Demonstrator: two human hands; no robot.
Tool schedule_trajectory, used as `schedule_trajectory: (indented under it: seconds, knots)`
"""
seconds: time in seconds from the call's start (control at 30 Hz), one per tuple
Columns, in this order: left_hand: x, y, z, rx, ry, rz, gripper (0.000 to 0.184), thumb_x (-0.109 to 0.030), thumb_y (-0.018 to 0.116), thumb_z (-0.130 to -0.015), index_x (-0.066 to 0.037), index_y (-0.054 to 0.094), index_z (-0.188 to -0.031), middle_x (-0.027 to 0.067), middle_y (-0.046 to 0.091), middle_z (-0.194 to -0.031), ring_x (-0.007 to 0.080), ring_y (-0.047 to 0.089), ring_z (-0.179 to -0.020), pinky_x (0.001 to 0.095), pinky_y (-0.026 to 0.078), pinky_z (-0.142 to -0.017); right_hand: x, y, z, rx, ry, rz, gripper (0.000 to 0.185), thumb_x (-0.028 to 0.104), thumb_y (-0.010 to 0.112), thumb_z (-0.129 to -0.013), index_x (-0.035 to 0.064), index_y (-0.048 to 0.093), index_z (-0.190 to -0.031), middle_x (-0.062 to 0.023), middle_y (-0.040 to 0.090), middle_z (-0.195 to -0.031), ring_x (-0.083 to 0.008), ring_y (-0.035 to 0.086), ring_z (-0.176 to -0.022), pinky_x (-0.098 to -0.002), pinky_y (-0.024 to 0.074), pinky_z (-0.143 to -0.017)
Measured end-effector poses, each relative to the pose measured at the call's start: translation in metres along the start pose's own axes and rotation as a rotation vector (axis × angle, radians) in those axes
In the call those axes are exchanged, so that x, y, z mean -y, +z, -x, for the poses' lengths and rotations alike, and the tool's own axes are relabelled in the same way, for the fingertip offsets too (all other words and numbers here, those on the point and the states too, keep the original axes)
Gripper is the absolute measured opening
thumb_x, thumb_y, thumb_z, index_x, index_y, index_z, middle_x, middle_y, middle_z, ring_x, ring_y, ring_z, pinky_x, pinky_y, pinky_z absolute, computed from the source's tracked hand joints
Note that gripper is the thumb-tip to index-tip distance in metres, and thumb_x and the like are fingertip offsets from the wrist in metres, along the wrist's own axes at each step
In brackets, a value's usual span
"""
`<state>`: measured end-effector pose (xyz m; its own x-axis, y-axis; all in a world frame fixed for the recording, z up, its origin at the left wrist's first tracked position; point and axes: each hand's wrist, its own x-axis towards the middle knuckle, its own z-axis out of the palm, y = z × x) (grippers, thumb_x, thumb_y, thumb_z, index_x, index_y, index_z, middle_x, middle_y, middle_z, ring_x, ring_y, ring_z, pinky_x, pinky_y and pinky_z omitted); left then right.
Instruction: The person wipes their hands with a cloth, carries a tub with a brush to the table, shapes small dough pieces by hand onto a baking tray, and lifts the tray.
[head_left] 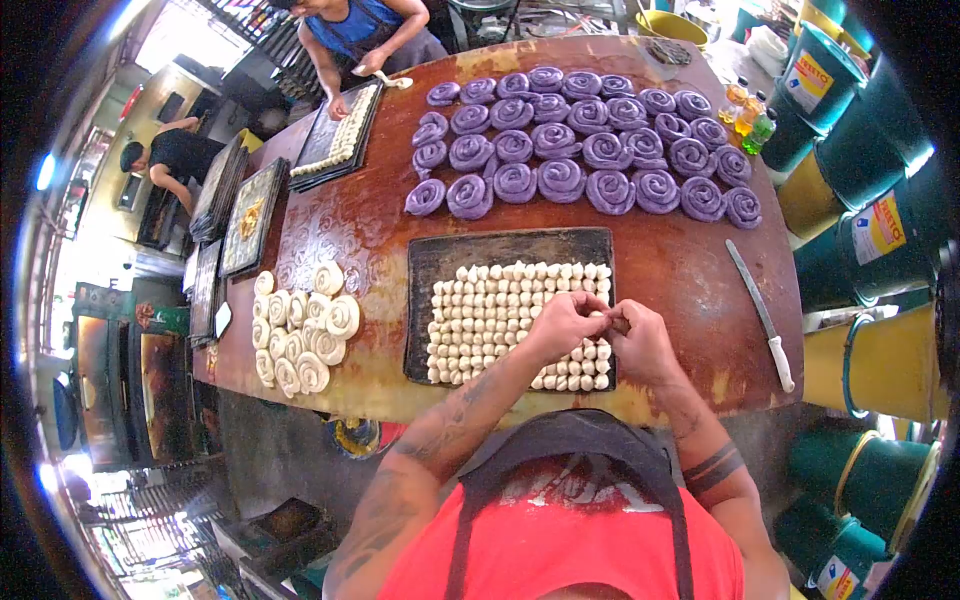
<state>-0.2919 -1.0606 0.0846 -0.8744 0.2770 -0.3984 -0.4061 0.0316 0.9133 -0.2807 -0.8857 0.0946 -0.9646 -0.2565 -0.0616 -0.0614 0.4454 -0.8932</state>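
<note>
Both hands pinch over a tray of small dough balls

The dough (485,325) sits in close rows of small pale balls on a dark tray (430,262) at the centre of the frame, on the worktop (365,215). Over the tray's right side, the left hand (565,325) and right hand (642,342) meet, fingertips drawn together. Both appear to pinch a small bit of dough between them, though the fingers mostly hide it. The left forearm covers part of the lower rows.

Each ball looks light, soft and easily dented, perhaps a little tacky. A gentle fingertip hold round the sides would suit; a hard squeeze would likely flatten it, and the tight spacing leaves little room for fingers. The purple coils (562,180), upper centre, and pale coils (341,316), left of the tray, look broader and floppier, better supported from beneath.

A knife (757,298) lies at the right, its pale handle toward the worktop's edge. Upper right, a bucket (822,75) bears a label with red lettering that seems to end in "RETO"; its small print is illegible. No writing can be read on the bottles (746,112) nearby, and the shirt's (560,550) pale print is unreadable.
</note>
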Motion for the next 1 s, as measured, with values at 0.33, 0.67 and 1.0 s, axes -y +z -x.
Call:
schedule_trajectory:
  seconds: [0.33, 0.67, 1.0]
  knots:
    - [0.075, -0.222, -0.02, -1.023, 0.16, -0.735, 0.021, -0.012, 0.07, -0.074, -0.004, 0.071, -0.093, 0.014, 0.07, -0.09, 0.0298, 0.067, -0.09, 0.0384, 0.052, -0.084, -0.114, -0.01, 0.02, -0.173, -0.22, 0.52, 0.022, 0.01, 0.066, -0.081, 0.0028, 0.067, -0.102, -0.0156, 0.067, -0.099, -0.0365, 0.06, -0.097, -0.0429, 0.0477, -0.087]
    - [0.04, -0.196, 0.005, -0.859, -0.007, -1.191, 0.031, -0.02, 0.068, -0.082, -0.008, 0.068, -0.11, 0.0168, 0.061, -0.115, 0.0318, 0.062, -0.1, 0.0426, 0.047, -0.094, -0.084, -0.035, 0.004, -0.178, 0.307, -0.954, 0.013, 0.018, 0.064, -0.089, 0.0122, 0.053, -0.094, 0.0007, 0.053, -0.069, -0.0071, 0.052, -0.055, -0.0229, 0.0433, -0.046]
    - [-0.054, 0.007, 0.006, 0.037, 0.64, -0.652, 0.022, -0.017, 0.071, -0.087, -0.005, 0.069, -0.106, 0.0088, 0.067, -0.097, 0.0208, 0.065, -0.086, 0.0335, 0.054, -0.077, -0.007, 0.013, -0.011, -0.199, 0.19, -0.347, 0.008, 0.008, 0.065, -0.08, 0.0, 0.063, -0.082, -0.0146, 0.066, -0.074, -0.0223, 0.064, -0.068, -0.0369, 0.0508, -0.066]
